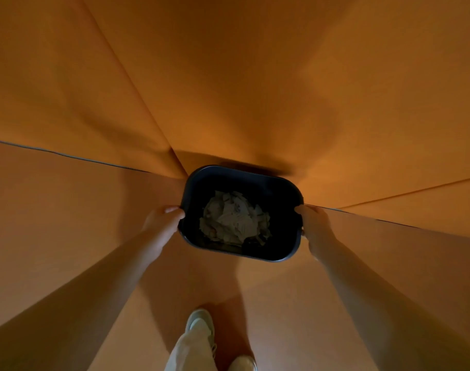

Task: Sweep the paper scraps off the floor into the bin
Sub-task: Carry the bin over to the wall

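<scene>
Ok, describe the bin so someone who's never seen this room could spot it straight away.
Find where the orange walls meet the floor in a corner. Just in front of it is the bin, gripped by the left hand and right hand on opposite rims. It is the only dark thing here, a rounded rectangular tub with pale crumpled paper scraps inside.

No readable text; faint marks on paper scraps (235, 219), perhaps print, too dim.
</scene>
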Demonstrator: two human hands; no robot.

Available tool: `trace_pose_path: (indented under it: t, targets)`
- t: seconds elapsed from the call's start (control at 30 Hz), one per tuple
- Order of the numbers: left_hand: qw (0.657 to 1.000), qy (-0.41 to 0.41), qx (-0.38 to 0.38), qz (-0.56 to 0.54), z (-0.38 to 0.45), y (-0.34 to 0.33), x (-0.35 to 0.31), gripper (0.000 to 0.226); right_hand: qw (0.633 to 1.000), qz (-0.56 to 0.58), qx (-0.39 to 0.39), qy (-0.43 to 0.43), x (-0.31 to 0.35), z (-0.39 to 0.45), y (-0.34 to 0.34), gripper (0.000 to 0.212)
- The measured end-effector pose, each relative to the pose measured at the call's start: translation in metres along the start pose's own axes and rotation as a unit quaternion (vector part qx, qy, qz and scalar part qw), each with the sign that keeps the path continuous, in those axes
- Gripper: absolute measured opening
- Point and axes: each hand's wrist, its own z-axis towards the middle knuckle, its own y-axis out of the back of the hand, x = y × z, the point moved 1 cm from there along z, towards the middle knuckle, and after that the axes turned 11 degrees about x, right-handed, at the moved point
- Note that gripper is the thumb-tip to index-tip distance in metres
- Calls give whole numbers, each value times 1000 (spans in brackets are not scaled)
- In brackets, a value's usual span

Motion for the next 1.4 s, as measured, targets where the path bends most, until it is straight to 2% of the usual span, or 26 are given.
trace_pose_path:
  t: [0.03, 0.13, 0.27, 0.37, 0.43, 0.5, 0.53, 0.63, 0.73, 0.83, 0.9, 1.03, 1.1, 1.2, 1.27, 1.4]
  targets:
    - [1000, -8, 9, -3, 6, -3, 0, 17, 1000, 0, -3, -5, -2, 5, 0, 45]
    - [999, 19, 18, -31, 13, -7, 1, 15, 1000, 9, 4, -10, -3, 13, -1, 40]
    - [998, 15, 30, -56, 20, -10, -2, 16, 1000, 15, -8, -1, -1, 19, 3, 57]
    - [998, 5, 37, -57, 25, -13, -3, 15, 1000, -3, 4, -3, -2, 25, 6, 44]
    - [998, 8, 43, -48, 26, -14, -2, 30, 1000, -19, 11, 3, -5, 27, 9, 35]
    - [998, 22, 50, -31, 25, -13, -2, 48, 999, -35, 16, 5, -5, 23, 9, 41]
    - [998, 21, 58, -13, 23, -13, -2, 51, 999, -47, 18, 5, -3, 19, 8, 45]
    - [996, 10, 77, 51, 13, -13, -6, 49, 995, -96, 20, 11, 3, 1, 2, 35]
    - [993, 10, 82, 89, -9, -15, -16, 60, 985, -167, -9, 51, 16, -26, -4, 54]
    - [985, -26, 99, 142, -44, -17, -28, 54, 962, -251, -9, 107, 30, -62, -12, 54]
    - [974, -53, 84, 203, -73, -15, -39, 53, 944, -314, 19, 105, 38, -84, -14, 65]
    - [922, -105, 14, 373, -138, 0, -58, 54, 857, -492, 30, 148, 61, -142, -18, 66]
    - [896, -134, -12, 423, -173, 5, -66, 53, 812, -557, 23, 174, 74, -175, -20, 65]
    - [869, -171, -42, 462, -226, 13, -72, 53, 766, -607, 19, 211, 96, -227, -22, 64]
    - [867, -158, -47, 469, -263, 19, -70, 54, 746, -625, 27, 231, 108, -266, -24, 64]
    - [872, -132, -53, 469, -342, 27, -59, 55, 735, -624, 48, 260, 130, -349, -30, 64]
